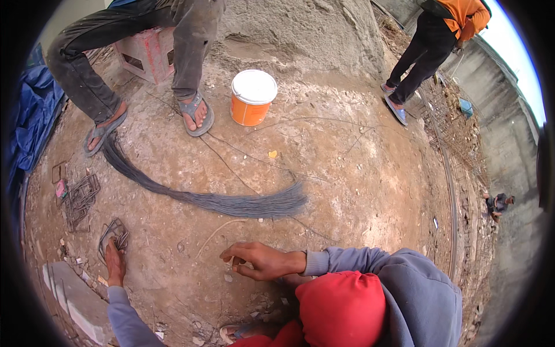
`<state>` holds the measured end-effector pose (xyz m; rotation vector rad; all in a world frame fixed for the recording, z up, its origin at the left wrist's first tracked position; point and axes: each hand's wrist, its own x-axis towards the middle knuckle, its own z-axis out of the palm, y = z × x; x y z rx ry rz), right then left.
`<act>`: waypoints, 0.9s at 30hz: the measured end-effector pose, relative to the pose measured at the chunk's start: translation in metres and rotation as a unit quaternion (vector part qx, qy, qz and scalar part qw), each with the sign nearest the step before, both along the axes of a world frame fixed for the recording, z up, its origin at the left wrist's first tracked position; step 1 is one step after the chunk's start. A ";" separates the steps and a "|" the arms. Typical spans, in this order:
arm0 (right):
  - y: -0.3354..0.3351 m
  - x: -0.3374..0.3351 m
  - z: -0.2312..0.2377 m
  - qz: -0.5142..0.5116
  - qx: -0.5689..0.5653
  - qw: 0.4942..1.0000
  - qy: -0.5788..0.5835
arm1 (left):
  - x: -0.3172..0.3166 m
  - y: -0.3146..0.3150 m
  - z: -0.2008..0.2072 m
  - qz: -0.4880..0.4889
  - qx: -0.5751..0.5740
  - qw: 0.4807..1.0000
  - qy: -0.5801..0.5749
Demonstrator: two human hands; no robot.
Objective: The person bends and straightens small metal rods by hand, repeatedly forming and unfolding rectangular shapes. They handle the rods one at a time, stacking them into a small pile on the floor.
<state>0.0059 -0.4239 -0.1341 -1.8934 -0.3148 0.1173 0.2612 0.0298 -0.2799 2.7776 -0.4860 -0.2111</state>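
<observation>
My left hand [115, 263] reaches down at the lower left, its fingers closed on a small stack of bent steel stirrups [120, 230] lying on the dirt. More rusty stirrups [84, 196] lie in a loose heap just beyond. My right hand [257, 260] hangs above the ground in the middle, empty, fingers loosely bent and apart from the thumb. Beyond it a long bundle of dark grey tie wire [243, 203] curves across the ground, its cut ends fanned out at the right. My bent knee in red cloth [341, 303] sits beside my right forearm.
A seated person's sandalled foot [196, 113] is near an orange bucket with a white lid [252, 95]. Behind stands a sand heap [300, 40]. Another person in orange [428, 46] stands far right, near long steel bars [448, 173]. A broken slab [72, 295] lies lower left.
</observation>
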 end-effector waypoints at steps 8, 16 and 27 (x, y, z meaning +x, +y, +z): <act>0.010 -0.008 -0.013 0.003 0.062 0.997 0.038 | -0.094 -0.094 0.065 0.174 -0.415 0.880 0.153; 0.029 0.006 -0.039 -0.056 0.111 0.976 0.180 | -0.204 -0.221 0.093 0.277 -0.653 0.600 0.370; 0.040 -0.004 -0.047 -0.008 0.067 0.952 0.297 | -0.248 -0.246 0.100 0.315 -0.686 0.542 0.369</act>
